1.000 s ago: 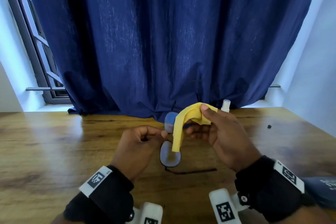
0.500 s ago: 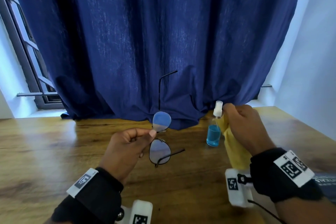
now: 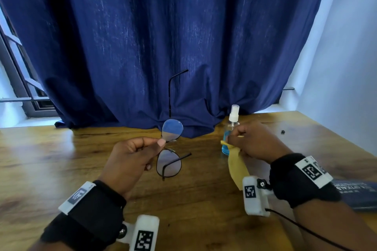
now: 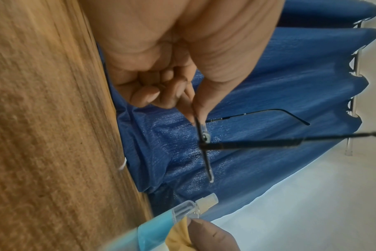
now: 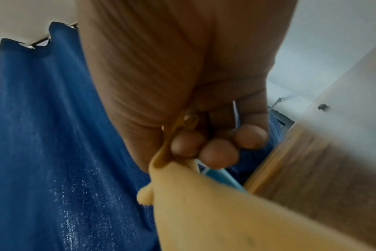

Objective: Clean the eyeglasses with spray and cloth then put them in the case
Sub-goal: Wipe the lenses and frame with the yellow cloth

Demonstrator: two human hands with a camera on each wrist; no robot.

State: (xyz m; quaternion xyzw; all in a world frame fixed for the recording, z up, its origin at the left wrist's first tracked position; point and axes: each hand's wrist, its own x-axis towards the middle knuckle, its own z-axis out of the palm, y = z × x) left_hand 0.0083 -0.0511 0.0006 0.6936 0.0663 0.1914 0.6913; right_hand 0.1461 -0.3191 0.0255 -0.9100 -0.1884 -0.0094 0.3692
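Blue curtain [image 3: 183, 47] backs my worktop [image 3: 40, 169]. My left hand [image 3: 130, 161] pinches the glasses [image 3: 170, 149] aloft, lenses exposed; at three o'clock my right hand [image 3: 257, 142] clutches cloth [image 3: 236, 165], reaching the spray bottle [image 3: 229, 134].

Head view looks down over table [image 3: 61, 169]; wrist views close along hands, sharing curtain [image 3: 163, 36].

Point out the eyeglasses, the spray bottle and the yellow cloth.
eyeglasses [image 3: 169, 165]: head view, lower lens.
spray bottle [image 3: 233, 116]: head view, white nozzle.
yellow cloth [image 3: 237, 167]: head view, hanging part.
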